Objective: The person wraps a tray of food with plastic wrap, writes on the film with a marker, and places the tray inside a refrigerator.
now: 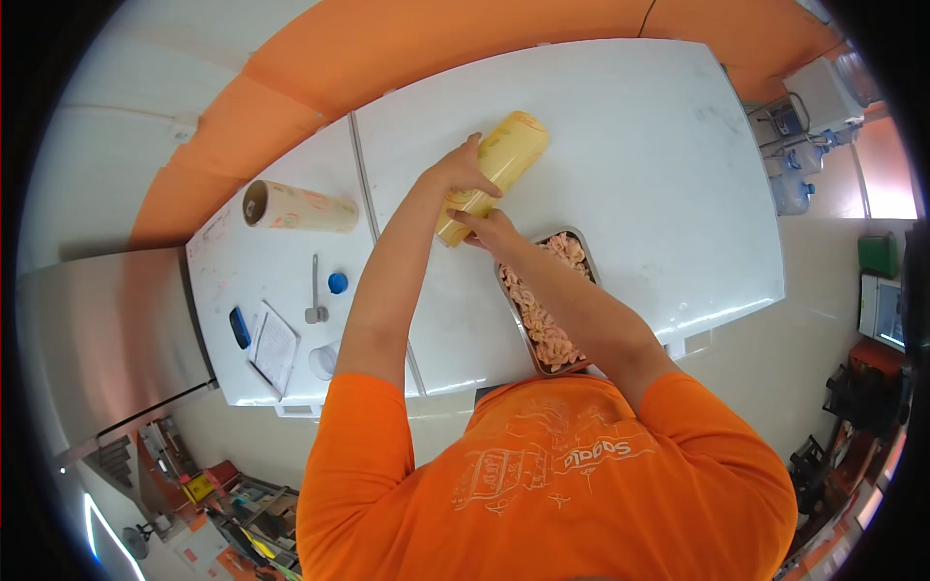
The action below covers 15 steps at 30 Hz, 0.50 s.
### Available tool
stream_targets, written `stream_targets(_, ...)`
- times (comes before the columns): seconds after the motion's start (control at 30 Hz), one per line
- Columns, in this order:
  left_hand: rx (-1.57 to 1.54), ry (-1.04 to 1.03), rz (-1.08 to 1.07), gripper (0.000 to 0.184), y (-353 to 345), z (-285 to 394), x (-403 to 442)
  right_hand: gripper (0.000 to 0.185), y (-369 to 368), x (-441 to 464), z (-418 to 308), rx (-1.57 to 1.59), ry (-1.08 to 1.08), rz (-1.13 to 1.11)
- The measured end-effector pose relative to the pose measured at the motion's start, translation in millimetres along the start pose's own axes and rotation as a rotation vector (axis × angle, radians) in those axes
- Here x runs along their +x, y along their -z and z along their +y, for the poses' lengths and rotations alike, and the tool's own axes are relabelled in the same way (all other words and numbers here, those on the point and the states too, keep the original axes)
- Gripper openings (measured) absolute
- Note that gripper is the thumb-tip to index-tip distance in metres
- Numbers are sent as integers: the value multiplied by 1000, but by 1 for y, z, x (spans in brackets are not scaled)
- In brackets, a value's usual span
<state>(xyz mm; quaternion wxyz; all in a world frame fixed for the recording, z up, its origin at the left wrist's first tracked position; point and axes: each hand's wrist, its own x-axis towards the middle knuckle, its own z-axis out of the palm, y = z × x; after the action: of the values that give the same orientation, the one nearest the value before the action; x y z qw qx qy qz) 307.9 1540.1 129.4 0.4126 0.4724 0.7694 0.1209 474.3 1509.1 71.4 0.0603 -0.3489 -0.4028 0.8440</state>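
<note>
A yellowish roll of cling film [513,150] lies at a slant on the white table in front of me. My left hand [460,169] grips it from the left side, thumb and fingers spread around its middle. At the roll's near end, my right hand [489,230] has its fingers closed on the film; the exact pinch is partly hidden. Below my right forearm sits a metal tray [593,266] filled with pale pink raw meat pieces [547,334], which look like chicken. The forearm covers part of this tray.
Another, wider roll [310,210] lies at the left on the white table [668,155]. Near it are a grey-handled utensil [315,290], a blue cap [337,283], a clear cup [323,362], papers [275,351] and a blue-black object [239,328]. Water bottles [794,194] stand beyond the right edge.
</note>
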Motion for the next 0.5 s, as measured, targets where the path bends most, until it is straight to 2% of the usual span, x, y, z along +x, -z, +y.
stream_targets(0.1, 166, -132, 50, 141, -17, -16, 10, 64, 7, -37, -59, -750, -216, 32)
stream_targets(0.2, 174, -157, 73, 140, -29, -17, 10, 60, 13, -74, -113, -1312, 169, -73)
stream_targets(0.3, 79, -204, 109, 138, -44, -31, 16, 52, -37, -144, -180, -1514, 263, -139)
stream_targets(0.33, 112, -230, 78, 137, -39, -28, 10, 42, -58, -170, -200, -1545, 323, -210)
stream_targets(0.37, 151, -254, 50, 135, -26, -23, 1, 32, -84, -197, -214, -1553, 423, -346)
stream_targets(0.43, 179, -343, -39, 134, -47, -20, 0, 12, -117, -238, -232, -1497, 578, -596)
stream_targets(0.5, 230, -391, 19, 134, -17, -47, 4, 11, -135, -274, -246, -1466, 746, -716)
